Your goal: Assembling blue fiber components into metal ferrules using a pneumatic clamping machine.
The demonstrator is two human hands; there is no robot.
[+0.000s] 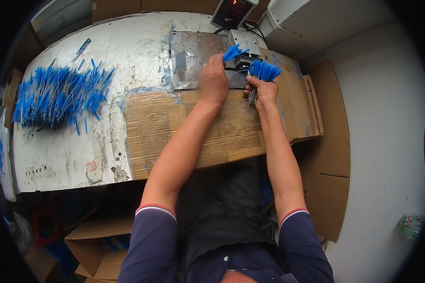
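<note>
Ideally, grip firmly without crushing beside the machine (247, 43): left hand (215, 80) clasps a slim blue bunch (233, 53), right hand (264, 92) a fuller bunch (265, 70).

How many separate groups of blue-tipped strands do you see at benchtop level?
3: a large pile on the bench's left side, a small bunch in the left hand, and a fuller bunch in the right hand. Others may be hidden.
</note>
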